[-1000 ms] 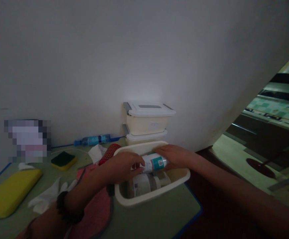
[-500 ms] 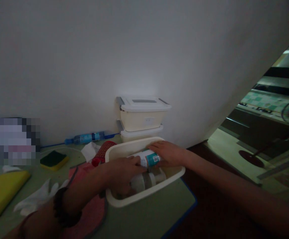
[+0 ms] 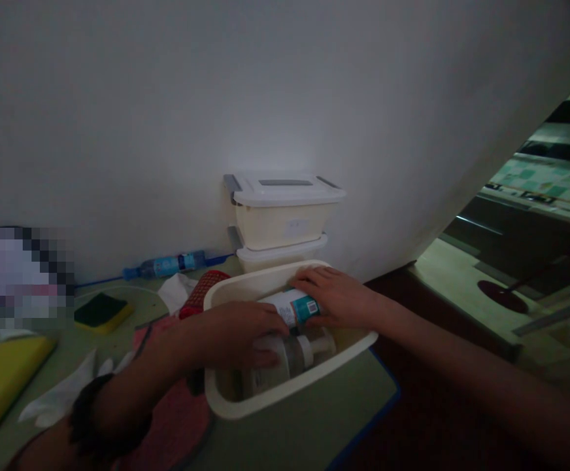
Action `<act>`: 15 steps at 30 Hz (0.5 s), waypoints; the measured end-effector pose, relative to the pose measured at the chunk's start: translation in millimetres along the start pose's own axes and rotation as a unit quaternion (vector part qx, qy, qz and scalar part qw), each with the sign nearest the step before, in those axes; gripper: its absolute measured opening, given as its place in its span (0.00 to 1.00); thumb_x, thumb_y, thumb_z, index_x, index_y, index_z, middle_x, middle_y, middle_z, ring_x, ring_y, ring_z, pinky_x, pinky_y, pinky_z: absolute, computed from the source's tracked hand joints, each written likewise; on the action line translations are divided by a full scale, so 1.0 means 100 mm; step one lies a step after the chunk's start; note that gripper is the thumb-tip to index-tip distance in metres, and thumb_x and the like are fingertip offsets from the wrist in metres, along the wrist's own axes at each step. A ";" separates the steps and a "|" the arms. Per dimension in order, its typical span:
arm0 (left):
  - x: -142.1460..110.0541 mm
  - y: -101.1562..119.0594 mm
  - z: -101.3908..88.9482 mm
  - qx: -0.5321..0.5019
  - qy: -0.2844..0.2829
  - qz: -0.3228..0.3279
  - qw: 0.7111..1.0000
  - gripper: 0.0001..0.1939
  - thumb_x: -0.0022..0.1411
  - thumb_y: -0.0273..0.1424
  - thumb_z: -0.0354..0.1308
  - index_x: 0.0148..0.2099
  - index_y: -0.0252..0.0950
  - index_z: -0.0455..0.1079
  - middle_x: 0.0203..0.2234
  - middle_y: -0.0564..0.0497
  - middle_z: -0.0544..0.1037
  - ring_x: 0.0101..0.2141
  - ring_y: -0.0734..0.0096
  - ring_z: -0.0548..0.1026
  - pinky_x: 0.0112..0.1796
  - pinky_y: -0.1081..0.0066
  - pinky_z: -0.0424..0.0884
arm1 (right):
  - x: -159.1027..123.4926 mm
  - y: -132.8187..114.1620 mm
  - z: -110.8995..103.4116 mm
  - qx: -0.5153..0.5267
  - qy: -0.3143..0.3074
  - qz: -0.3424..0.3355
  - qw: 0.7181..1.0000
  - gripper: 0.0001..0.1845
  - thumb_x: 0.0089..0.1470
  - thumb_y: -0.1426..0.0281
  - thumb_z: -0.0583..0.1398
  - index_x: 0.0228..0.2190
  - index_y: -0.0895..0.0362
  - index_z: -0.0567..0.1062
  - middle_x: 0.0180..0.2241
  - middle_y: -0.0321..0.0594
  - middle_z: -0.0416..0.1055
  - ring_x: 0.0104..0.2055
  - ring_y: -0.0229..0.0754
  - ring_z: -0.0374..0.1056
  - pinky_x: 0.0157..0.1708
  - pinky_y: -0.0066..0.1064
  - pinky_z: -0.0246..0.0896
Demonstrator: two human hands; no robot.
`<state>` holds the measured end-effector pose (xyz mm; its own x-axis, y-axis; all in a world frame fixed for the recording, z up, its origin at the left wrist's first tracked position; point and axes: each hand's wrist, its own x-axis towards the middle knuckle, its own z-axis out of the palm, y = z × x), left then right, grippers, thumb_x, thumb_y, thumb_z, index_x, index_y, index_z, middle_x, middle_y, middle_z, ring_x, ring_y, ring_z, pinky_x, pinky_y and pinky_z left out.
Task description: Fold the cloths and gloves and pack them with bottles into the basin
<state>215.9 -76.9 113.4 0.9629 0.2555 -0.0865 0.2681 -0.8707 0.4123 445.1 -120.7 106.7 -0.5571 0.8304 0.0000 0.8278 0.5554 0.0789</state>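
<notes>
A cream plastic bin (image 3: 292,391) without a lid sits tilted at the table's edge, with both hands inside it. My right hand (image 3: 336,297) is wrapped round the end of a white bottle with a teal label (image 3: 307,307), lying on its side. My left hand (image 3: 236,333) closes over a clear pump bottle (image 3: 292,356), its thumb on the body and its fingers between the two bottles, touching the white one. The pump head points right. The bin's floor is mostly hidden by the hands and bottles.
Two lidded boxes (image 3: 287,222) stand stacked against the wall. To the left lie a red mesh basket (image 3: 209,288), a pink cloth (image 3: 177,418), a sponge (image 3: 102,313), white gloves (image 3: 64,392), a yellow pad (image 3: 8,379) and a plastic bottle (image 3: 167,264). The table's blue edge (image 3: 387,399) drops off at right.
The bin and the stacked boxes appear slightly larger and nearer. My left thumb now shows on the pump bottle, and more of that bottle is visible. My right hand stays on the white bottle.
</notes>
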 end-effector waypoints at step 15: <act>-0.35 -0.30 -0.04 0.012 0.276 -0.111 0.955 0.15 0.64 0.40 0.51 0.49 0.40 0.67 0.49 0.48 0.71 0.49 0.61 0.69 0.51 0.63 0.65 | -0.07 -0.31 -0.32 0.152 -0.118 0.018 0.981 0.11 0.55 0.67 0.59 0.38 0.60 0.75 0.37 0.46 0.73 0.41 0.47 0.69 0.42 0.38 0.65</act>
<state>173.8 -58.1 107.5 0.7214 0.6114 0.3252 0.4706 -0.7773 0.4175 421.6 -145.2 136.0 -0.5267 0.8164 -0.2370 0.8477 0.4835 -0.2181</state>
